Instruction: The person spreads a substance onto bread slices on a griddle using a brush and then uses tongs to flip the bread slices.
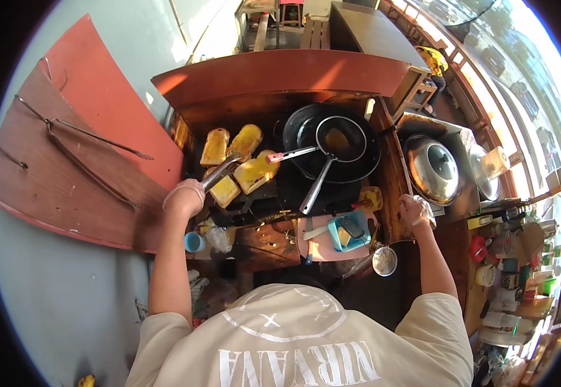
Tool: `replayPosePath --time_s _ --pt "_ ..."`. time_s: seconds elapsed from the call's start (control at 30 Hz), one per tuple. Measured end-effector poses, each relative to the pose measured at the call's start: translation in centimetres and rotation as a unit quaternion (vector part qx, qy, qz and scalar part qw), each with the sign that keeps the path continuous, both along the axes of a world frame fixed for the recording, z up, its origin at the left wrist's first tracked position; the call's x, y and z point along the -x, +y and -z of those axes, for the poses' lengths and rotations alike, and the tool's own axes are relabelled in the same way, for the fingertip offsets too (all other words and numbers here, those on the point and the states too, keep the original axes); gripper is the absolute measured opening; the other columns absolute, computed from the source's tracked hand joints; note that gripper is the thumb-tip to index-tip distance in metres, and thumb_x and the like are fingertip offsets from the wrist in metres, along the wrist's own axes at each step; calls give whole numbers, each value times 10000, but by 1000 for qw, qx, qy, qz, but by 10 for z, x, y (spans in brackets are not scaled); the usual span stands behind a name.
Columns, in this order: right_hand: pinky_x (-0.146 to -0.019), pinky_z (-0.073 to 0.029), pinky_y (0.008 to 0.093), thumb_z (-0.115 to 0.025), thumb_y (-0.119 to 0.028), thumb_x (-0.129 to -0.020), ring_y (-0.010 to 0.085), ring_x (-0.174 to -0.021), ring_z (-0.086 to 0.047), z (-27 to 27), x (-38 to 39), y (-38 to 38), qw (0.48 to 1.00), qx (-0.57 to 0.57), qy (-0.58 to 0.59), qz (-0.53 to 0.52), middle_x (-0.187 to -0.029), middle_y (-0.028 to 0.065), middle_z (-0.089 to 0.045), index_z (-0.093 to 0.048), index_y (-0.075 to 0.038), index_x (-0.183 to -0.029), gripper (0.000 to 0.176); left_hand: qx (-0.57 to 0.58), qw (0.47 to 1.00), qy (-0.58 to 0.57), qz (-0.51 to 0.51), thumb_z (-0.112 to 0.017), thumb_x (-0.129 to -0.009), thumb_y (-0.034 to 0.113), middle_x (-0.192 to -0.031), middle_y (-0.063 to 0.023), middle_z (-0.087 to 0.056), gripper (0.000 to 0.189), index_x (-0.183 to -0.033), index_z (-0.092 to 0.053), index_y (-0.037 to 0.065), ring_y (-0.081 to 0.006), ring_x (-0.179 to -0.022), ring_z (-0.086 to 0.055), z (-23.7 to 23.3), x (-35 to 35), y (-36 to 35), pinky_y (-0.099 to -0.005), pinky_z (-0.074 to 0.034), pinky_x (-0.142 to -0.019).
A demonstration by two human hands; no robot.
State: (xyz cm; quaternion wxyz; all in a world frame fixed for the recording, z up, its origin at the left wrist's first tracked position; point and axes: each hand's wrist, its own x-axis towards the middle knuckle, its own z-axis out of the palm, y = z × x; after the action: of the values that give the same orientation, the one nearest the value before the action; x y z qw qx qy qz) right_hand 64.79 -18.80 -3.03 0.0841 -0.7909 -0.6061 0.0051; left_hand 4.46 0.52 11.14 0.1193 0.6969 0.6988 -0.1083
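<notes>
My left hand (185, 197), in a clear plastic glove, grips a pair of metal tongs (219, 171). The tongs' tips are among the bread slices on the black griddle, overlapping the edge of a yellow-coated slice (256, 172). Around it lie a second yellow-topped slice (246, 141), a browned slice (215, 148) and another slice (223, 191) nearest my left hand. My right hand (416, 211), also gloved, is closed at the edge of the wooden side panel (396, 187); I cannot tell whether anything is inside its fingers.
A small frying pan (340, 139) sits inside a larger black wok (301, 126). In front are a pink cutting board (322, 251), a blue container (350, 233), a blue cup (194, 242) and a white bowl (384, 261). A lidded pot (432, 169) stands right. A person (433, 68) is farther back.
</notes>
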Motion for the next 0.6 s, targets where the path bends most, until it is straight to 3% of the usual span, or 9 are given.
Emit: replayPosePath --time_s 0.07,0.1,0.17,0.2,0.27,0.37,0.43,0.53,0.6 --pt "-784 -539 494 -612 -270 -888 342 -878 -689 0 2 0 1000 -3 5 4 -901 128 -715 -701 -194 -986 153 36 996 -15 75 -444 -1018 302 -1001 -197 -731 368 -1048 -724 65 -370 -906 -713 4 9 9 -475 -577 -793" --pt "-789 -538 494 -614 -274 -888 342 -882 -689 0 3 0 1000 -3 10 6 -906 129 -715 -702 -195 -988 154 35 996 -15 77 -444 -1018 302 -1001 -197 -731 368 -1048 -724 65 -370 -906 -713 8 18 9 -475 -577 -793" --pt "-787 -536 499 -625 -258 -884 363 -878 -686 1 1 1 1000 -12 6 -4 -904 142 -713 -695 -179 -989 149 101 962 -218 -131 -452 -1024 362 -740 -133 -671 362 -1048 -688 89 -272 -588 -649 23 33 4 -420 -534 -545" --pt "-785 -534 504 -636 -243 -879 384 -874 -683 1 0 0 1000 -14 6 -12 -901 154 -711 -688 -162 -990 146 99 962 -219 -126 -452 -1024 362 -740 -133 -671 362 -1048 -688 89 -272 -588 -649 32 33 2 -420 -534 -545" --pt "-783 -537 502 -638 -237 -877 381 -870 -684 8 -2 -3 1000 -24 15 2 -894 150 -713 -687 -155 -981 142 93 910 -338 -223 -483 -1019 423 -601 -47 -530 345 -1103 -649 132 -154 -440 -491 57 34 -3 -332 -410 -408" --pt "-779 -537 496 -636 -234 -875 368 -880 -686 -1 3 0 1000 -11 16 -4 -913 130 -719 -688 -153 -979 141 91 858 -428 -270 -511 -1024 444 -587 -29 -520 327 -1026 -586 126 -128 -415 -456 110 19 22 -294 -343 -364" --pt "-780 -538 494 -634 -235 -876 365 -881 -687 -1 6 -1 1000 -8 10 -5 -910 128 -720 -690 -154 -983 145 102 821 -483 -287 -530 -1027 412 -590 -36 -525 327 -902 -510 111 -126 -396 -447 105 2 26 -282 -309 -341" --pt "-798 -537 490 -620 -245 -890 354 -889 -689 -6 4 3 1000 -3 1 -2 -913 128 -721 -692 -168 -998 151 99 814 -482 -309 -549 -1031 371 -626 -58 -561 334 -887 -520 70 -145 -418 -480 95 -5 25 -303 -354 -349" --pt "-816 -535 490 -607 -256 -902 346 -896 -690 -4 6 -1 1000 6 5 -4 -919 130 -722 -693 -182 -1010 156 81 819 -486 -294 -600 -1005 337 -584 -30 -523 262 -902 -535 105 -127 -398 -446 114 -3 36 -295 -295 -342"
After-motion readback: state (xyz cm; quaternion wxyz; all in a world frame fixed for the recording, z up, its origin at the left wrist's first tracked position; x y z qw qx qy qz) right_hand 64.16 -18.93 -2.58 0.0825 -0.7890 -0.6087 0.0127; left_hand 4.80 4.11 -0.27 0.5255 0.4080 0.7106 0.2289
